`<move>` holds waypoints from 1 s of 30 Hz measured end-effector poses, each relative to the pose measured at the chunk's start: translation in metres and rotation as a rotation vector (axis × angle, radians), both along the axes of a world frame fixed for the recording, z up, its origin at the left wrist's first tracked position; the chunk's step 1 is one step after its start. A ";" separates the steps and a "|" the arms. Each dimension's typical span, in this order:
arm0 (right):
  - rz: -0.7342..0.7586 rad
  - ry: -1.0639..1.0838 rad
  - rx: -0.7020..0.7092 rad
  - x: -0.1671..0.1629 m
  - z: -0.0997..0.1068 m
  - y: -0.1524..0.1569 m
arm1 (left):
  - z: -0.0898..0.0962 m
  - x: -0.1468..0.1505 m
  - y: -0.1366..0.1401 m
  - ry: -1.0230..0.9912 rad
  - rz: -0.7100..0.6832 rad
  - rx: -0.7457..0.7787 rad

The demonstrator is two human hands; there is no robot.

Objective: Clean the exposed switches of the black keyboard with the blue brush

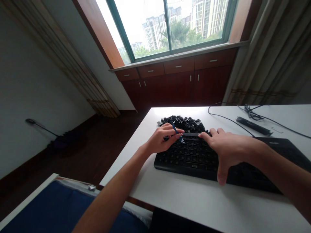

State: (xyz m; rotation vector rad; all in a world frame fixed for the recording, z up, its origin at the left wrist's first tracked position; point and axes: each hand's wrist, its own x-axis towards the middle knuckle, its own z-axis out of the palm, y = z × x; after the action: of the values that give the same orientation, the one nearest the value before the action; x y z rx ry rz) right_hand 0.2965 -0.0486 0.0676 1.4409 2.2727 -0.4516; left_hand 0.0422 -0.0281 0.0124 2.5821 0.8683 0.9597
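A black keyboard [194, 159] with its keycaps removed lies at a slant on the white table, its rows of bare key sockets facing up. Over its upper left part, my left hand [163, 138] is closed around a thin blue brush [174, 128], whose whitish end meets the sockets near the back row. My right hand [227, 147] spans the keyboard from back to front, fingers at the rear edge and thumb at the front edge, gripping it. Right behind the keyboard sits a heap of loose black keycaps [186, 123].
On the white table [194, 197], a long black strip [254, 125] and a thin bent wire piece [277, 130] lie at the back right, beside a black cable [272, 119]. A blue padded seat [55, 207] adjoins the table's left front. Wooden cabinets [179, 87] stand under the window.
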 end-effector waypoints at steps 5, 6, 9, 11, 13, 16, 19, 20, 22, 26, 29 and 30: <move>0.004 0.021 0.003 0.001 -0.001 0.001 | 0.000 0.000 0.000 -0.001 0.007 -0.014; 0.000 0.022 0.003 0.001 -0.001 0.001 | 0.000 0.000 0.000 -0.007 0.017 -0.019; -0.003 0.030 -0.001 0.002 -0.001 0.001 | 0.000 0.001 -0.001 -0.035 0.058 -0.051; -0.007 0.037 -0.004 0.001 -0.001 0.001 | 0.000 0.002 -0.002 -0.051 0.068 -0.085; -0.012 0.037 -0.009 0.001 0.000 0.001 | 0.001 0.003 -0.003 -0.062 0.049 -0.120; -0.009 0.020 -0.013 0.000 0.001 0.001 | 0.002 0.004 -0.004 -0.083 0.002 -0.177; -0.005 0.009 -0.012 0.000 0.001 0.000 | 0.001 0.004 -0.004 -0.105 -0.017 -0.207; -0.004 0.009 -0.011 0.000 0.002 -0.001 | 0.001 0.004 -0.004 -0.105 -0.018 -0.211; -0.005 0.009 -0.004 0.000 0.002 -0.001 | 0.001 0.003 -0.003 -0.101 -0.017 -0.215; -0.016 0.013 0.001 0.001 0.001 -0.001 | 0.002 0.003 -0.002 -0.101 -0.017 -0.227; -0.009 0.023 -0.005 0.001 0.000 0.000 | 0.002 0.003 -0.002 -0.107 -0.009 -0.232; -0.008 0.024 -0.004 0.001 0.000 0.000 | 0.003 0.003 -0.003 -0.109 -0.002 -0.235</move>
State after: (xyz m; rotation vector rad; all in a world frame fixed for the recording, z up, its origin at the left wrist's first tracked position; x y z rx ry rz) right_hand 0.2974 -0.0486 0.0676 1.4512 2.2842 -0.4786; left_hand 0.0454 -0.0306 0.0150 2.3114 0.8917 0.9276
